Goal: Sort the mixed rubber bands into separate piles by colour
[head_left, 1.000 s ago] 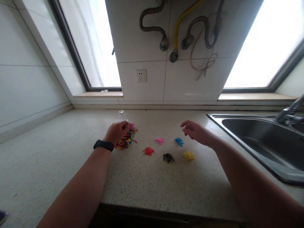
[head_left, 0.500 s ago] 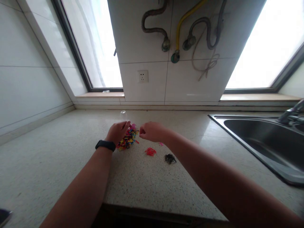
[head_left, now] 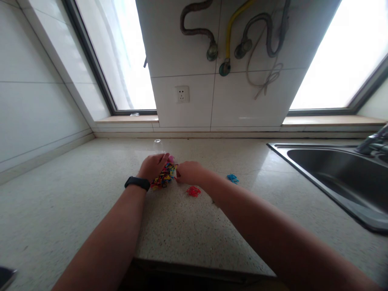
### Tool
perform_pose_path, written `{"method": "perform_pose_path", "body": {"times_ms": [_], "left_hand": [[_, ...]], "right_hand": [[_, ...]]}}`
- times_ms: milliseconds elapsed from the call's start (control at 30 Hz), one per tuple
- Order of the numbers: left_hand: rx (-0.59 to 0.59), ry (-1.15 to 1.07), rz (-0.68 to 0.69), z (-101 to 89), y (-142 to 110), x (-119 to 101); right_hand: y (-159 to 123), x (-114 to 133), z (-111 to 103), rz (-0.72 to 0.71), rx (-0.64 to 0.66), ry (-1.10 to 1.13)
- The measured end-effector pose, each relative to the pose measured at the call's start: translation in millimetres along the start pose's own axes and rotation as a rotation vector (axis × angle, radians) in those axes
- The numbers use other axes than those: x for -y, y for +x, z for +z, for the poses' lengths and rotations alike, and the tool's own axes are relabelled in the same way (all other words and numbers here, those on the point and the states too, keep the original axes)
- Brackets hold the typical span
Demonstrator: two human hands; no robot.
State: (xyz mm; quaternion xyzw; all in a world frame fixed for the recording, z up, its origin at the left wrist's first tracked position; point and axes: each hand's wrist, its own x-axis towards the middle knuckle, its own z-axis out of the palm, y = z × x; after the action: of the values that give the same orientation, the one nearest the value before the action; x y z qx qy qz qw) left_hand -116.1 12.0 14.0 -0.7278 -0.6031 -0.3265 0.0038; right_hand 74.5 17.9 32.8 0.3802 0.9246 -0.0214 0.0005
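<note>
A mixed pile of small coloured rubber bands [head_left: 163,178] lies on the counter. My left hand [head_left: 153,165] rests over its far left side, fingers curled together, with a black band on the wrist. Just beyond its fingertips is a pink thing [head_left: 171,159], partly hidden, of a kind I cannot make out. My right hand [head_left: 189,173] is closed at the pile's right edge, fingertips pointing down; what they pinch is hidden. Nearby lie a red heap of bands [head_left: 193,191] and a blue heap [head_left: 233,178]. My right forearm covers most of the black heap and hides the pink and yellow ones.
Behind my left hand stands a clear cup [head_left: 157,145]. A steel sink [head_left: 327,169] with a tap [head_left: 371,141] is set into the counter [head_left: 178,230] at the right. A dark object [head_left: 6,278] sits at the lower left corner.
My right hand swung left from above the blue heap to the mixed pile, its fingers closing, then dipped slightly. My left hand has stayed nearly in place.
</note>
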Motion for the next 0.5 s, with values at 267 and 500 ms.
{"method": "perform_pose_path", "body": {"times_ms": [267, 500], "left_hand": [[-0.001, 0.045, 0.024, 2.2, 0, 1], [0.038, 0.003, 0.064, 3.6, 0, 0]], "right_hand": [[-15, -10, -4, -0.05, -0.058, 0.022], [-71, -42, -20, -0.006, -0.138, 0.356]]}}
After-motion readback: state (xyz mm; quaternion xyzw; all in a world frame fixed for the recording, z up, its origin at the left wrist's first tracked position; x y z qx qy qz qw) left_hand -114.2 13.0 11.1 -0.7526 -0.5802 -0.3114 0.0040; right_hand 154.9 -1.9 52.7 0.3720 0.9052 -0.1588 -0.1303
